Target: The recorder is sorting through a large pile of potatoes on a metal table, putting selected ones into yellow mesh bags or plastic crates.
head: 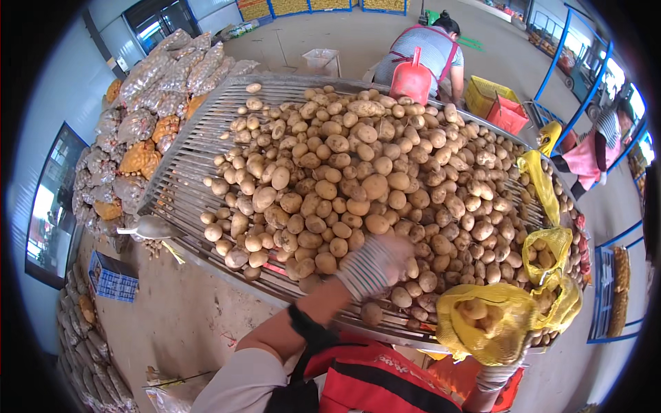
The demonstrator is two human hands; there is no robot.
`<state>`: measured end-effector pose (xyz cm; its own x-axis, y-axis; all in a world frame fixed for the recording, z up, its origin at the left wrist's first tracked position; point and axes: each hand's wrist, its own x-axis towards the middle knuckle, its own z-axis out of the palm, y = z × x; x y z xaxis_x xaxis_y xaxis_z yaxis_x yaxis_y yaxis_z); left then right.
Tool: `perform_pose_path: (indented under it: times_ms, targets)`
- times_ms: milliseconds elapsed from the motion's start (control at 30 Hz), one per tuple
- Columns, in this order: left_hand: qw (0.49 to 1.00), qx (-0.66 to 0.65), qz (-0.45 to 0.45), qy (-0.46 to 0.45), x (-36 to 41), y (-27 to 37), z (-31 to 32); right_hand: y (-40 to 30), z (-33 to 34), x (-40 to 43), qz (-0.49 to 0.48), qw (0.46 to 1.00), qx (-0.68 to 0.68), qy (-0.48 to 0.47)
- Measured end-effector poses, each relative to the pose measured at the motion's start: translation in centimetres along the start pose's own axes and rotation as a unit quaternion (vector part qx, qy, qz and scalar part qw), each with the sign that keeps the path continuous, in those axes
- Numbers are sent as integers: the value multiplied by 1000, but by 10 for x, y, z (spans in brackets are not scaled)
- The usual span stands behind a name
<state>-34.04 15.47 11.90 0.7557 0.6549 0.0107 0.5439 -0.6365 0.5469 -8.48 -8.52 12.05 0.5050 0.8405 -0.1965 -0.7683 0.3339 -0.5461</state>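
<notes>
A large heap of potatoes (330, 191) lies on a slatted metal sorting table (178, 170). My left hand (388, 259), in a striped knit glove, reaches into the near side of the heap. Motion blurs its fingers, so whether a potato is in them cannot be made out. At the near right edge, my right hand (508, 364) holds a yellow mesh bag (454, 315) with several potatoes in its open mouth. The bag hides most of that hand. Just beyond stand other yellow mesh bags (563, 242), some with potatoes inside.
A metal scoop (155, 228) rests on the left rim, and a red plastic scoop (411, 80) stands at the far edge. Behind the table a person (421, 51) bends beside a yellow crate (488, 95). Filled sacks (150, 77) are piled left; another person (599, 144) is at right.
</notes>
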Motion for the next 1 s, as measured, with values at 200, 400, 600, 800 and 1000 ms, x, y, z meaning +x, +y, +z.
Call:
perform_pose_path:
  times_ms: [200,400,600,800,1000]
  targets:
    - [872,201,-445,29,-30,-193,-55,50,20,11,104,994,30,28]
    - [928,145,-341,31,-30,-171,-42,63,89,6,-108,991,-48,70]
    - [943,-27,-331,35,-27,-155,-33,43,12,13,-30,994,64,89]
    - [959,17,-51,277,18,-140,-38,75,9,16,3,996,35,-78]
    - [890,364,-261,-88,113,-78,-49,81,71,4,24,999,21,14]
